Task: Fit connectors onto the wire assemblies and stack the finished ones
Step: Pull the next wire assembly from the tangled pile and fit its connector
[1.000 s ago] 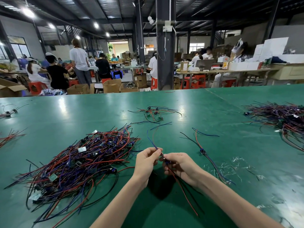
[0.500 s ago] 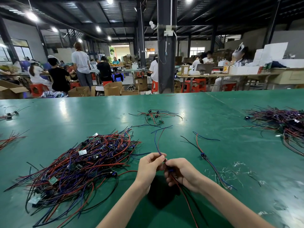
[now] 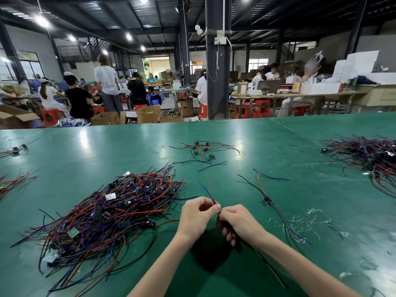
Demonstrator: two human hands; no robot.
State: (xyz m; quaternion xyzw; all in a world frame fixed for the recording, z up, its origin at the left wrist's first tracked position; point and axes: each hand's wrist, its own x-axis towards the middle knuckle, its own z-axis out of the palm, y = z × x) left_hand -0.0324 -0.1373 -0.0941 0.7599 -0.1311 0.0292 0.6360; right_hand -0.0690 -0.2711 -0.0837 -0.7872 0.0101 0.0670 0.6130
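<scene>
- Centrally, both hands meet with fingers curled: left hand pinches the thin red and blue wires of one assembly; right hand grips its lower part, and black and red tails trail toward six o'clock.
- Table: smooth, glossy green.
- Pile of tangled red, blue and black wires with small boards lies at nine o'clock of the hands.
- Lone assembly with a blue connector lies at three o'clock; cluster at twelve.
</scene>
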